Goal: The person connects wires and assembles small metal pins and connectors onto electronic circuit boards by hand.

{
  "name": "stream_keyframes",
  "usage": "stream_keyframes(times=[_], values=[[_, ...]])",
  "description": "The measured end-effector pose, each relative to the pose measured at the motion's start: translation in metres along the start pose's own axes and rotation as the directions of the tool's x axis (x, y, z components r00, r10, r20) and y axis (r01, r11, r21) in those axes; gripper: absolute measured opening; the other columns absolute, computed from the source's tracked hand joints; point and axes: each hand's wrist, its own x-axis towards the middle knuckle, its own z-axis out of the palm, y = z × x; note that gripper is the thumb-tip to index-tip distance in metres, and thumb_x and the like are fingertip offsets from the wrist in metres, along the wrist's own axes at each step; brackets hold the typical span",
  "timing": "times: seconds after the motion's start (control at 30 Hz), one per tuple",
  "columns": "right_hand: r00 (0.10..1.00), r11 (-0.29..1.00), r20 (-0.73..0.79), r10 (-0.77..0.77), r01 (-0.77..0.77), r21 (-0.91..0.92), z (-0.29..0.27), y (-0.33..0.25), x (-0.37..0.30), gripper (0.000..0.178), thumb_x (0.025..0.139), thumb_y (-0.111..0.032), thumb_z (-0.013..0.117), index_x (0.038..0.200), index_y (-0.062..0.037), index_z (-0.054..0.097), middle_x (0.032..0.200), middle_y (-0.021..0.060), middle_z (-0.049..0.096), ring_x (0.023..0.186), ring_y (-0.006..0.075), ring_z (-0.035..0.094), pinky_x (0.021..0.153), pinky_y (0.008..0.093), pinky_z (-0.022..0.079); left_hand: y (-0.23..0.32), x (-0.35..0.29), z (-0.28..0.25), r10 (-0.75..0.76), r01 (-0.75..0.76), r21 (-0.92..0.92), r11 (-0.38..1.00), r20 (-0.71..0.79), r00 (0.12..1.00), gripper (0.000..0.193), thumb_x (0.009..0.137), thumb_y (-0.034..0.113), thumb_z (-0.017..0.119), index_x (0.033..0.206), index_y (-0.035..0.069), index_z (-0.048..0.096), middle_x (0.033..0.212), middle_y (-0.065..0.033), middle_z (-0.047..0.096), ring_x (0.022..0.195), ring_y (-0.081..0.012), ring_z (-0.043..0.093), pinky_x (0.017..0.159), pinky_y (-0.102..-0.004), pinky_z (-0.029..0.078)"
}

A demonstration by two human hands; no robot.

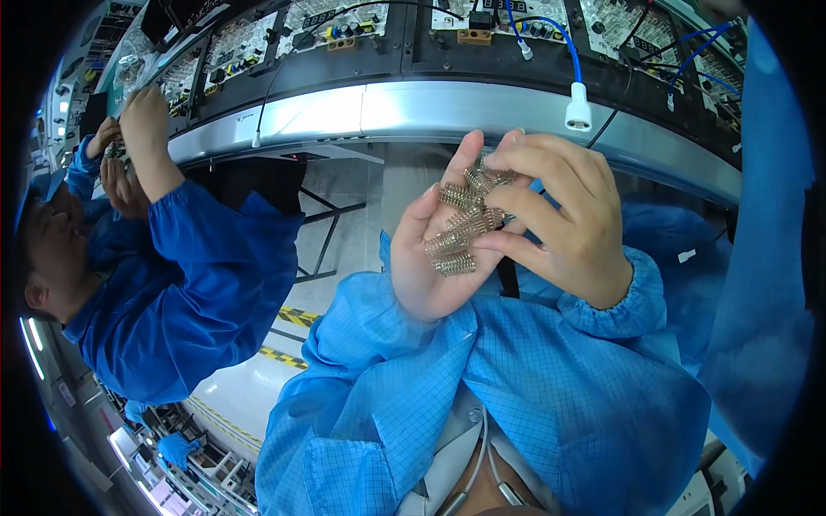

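Touching the springs [465, 225], the right grip [575, 219] curls its fingers loosely; can't see whether one's pinched. Beside it, the left grip [439, 287] lies palm up, cupped, springs heaped on it. Beyond: the surface [387, 112], a hanging white plug [578, 112], circuit boards [331, 21].

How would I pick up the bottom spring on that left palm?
Probably pinch the bottom spring gently around its coil near the right end, coming from the right. It lies crosswise on the open left hand, that end points toward the right hand's side, and the other springs crowd its upper edge.
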Motion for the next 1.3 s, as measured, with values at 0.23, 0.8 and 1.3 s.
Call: stream_keyframes(times=[0.23,0.8,1.3], values=[[0.995,0.995,0.053,-0.090,0.092,-0.026,-0.007,0.012,0.001,0.032,0.054,-0.015,0.075,0.085,-0.0123,0.066,0.108,0.0020,0.060,0.105,0.0239,0.056,0.080,0.0342,0.042,0.006,0.005,-0.006,-0.082,0.091,-0.113,0.990,0.075,0.994,0.057,0.094,0.027,0.031,0.147,0.016,0.013,0.151,-0.0144,0.016,0.136,-0.0300,0.025,0.109,-0.0464,0.025],[0.940,0.921,-0.015,-0.341,0.331,-0.206,0.012,0.026,0.011,0.024,0.060,-0.018,0.072,0.082,-0.0103,0.066,0.101,0.0013,0.062,0.099,0.0204,0.057,0.073,0.0327,0.043,0.009,0.012,-0.002,-0.045,0.044,-0.060,0.997,-0.009,0.999,0.056,0.094,0.028,0.029,0.147,0.014,0.017,0.148,-0.0124,0.024,0.134,-0.0281,0.030,0.108,-0.0427,0.026],[0.904,0.936,-0.244,-0.352,0.336,-0.106,0.032,0.033,0.005,0.024,0.081,-0.031,0.054,0.071,-0.0109,0.060,0.085,0.0026,0.060,0.080,0.0222,0.057,0.068,0.0359,0.041,0.010,0.015,-0.008,-0.081,0.082,-0.045,0.996,0.014,0.997,0.051,0.097,0.029,0.020,0.146,0.014,0.019,0.153,-0.0113,0.012,0.134,-0.0310,0.029,0.106,-0.0432,0.033]])
